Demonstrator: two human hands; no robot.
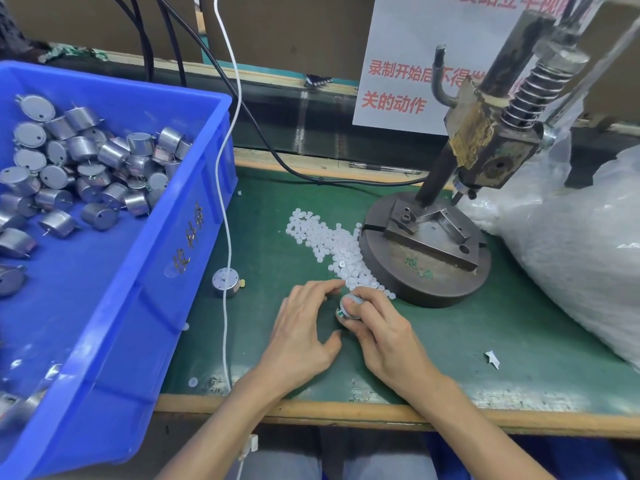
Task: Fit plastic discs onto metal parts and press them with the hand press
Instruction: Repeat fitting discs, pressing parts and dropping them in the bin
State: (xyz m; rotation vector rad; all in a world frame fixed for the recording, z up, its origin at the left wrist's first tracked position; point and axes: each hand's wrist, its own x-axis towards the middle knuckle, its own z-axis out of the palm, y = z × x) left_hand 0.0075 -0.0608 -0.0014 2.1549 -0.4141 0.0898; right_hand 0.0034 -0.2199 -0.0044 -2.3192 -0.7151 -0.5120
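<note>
Crowding the press base (429,275), white discs (330,242) are touched by the relaxed left hand (301,330); a metal part (349,302) is gripped by the right hand (384,336).

A glossy blue plastic bin (138,306) on the left held smooth, dull-silver metal parts (86,161). Matt white plastic discs (332,244) lay on a matt green mat (467,341). The hand press (426,268) was dark, worn, stained metal; on the right sat a crinkled clear plastic bag (571,254).
</note>
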